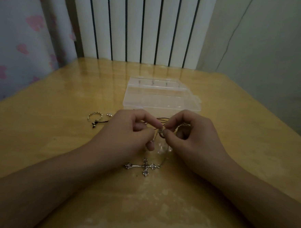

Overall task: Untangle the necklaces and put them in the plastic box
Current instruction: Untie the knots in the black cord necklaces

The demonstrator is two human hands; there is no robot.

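We've got left hand [127,130] and right hand [189,132] both pinching the tangle [161,130] raised off the table [54,151], so strands separate; cross pendant [143,166] lies slack, plastic box [160,96] waits shut.

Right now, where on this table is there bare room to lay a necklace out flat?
Bare wood lies right of the plastic box and the right hand, and near the front edge below the cross pendant. It is crowded between the left hand, the tangle and the ring.

Glossy wooden table [54,151] carrying a clear plastic box [161,98], a silver cross pendant [143,166] and a silver ring [94,116] at left
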